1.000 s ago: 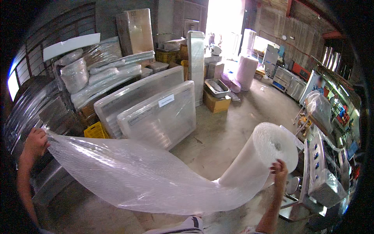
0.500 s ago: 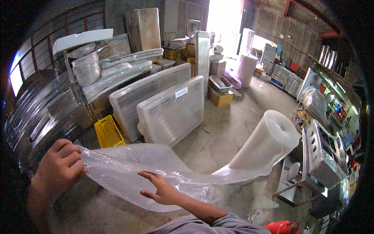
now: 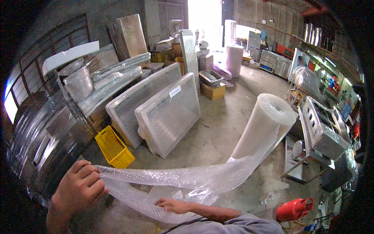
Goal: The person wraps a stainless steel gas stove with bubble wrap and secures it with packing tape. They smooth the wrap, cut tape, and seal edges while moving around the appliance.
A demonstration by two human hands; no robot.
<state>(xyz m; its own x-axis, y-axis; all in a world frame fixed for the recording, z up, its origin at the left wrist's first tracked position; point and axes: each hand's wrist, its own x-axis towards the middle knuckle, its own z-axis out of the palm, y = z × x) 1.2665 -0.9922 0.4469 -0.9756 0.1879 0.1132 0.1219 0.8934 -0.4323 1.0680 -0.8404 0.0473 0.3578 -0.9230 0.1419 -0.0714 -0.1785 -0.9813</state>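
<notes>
A loose sheet of clear bubble wrap [image 3: 202, 175] stretches across in front of me, coming off a tall roll of bubble wrap [image 3: 259, 130] that stands on the floor, right of the middle. My left hand [image 3: 80, 187] is closed on the sheet's gathered end at the lower left. Lower in the middle, my right hand [image 3: 174, 205] lies against the wrap with its fingers stretched out; it does not grip the sheet. The lower part of the sheet hangs in folds near my body.
Two large wrapped panels [image 3: 171, 117] lean upright beyond the sheet, beside a yellow plastic crate [image 3: 114, 147]. A red gas cylinder [image 3: 293, 210] stands at the lower right. Further right, a wrapped metal appliance [image 3: 325, 134] rests on a low stand. Wrapped goods on a rack [image 3: 101, 78] fill the left.
My left hand, still holding the sheet's end, has moved down and right in the picture. My right hand has dropped lower against the wrap. The view has shifted, bringing more of the gas cylinder in.
</notes>
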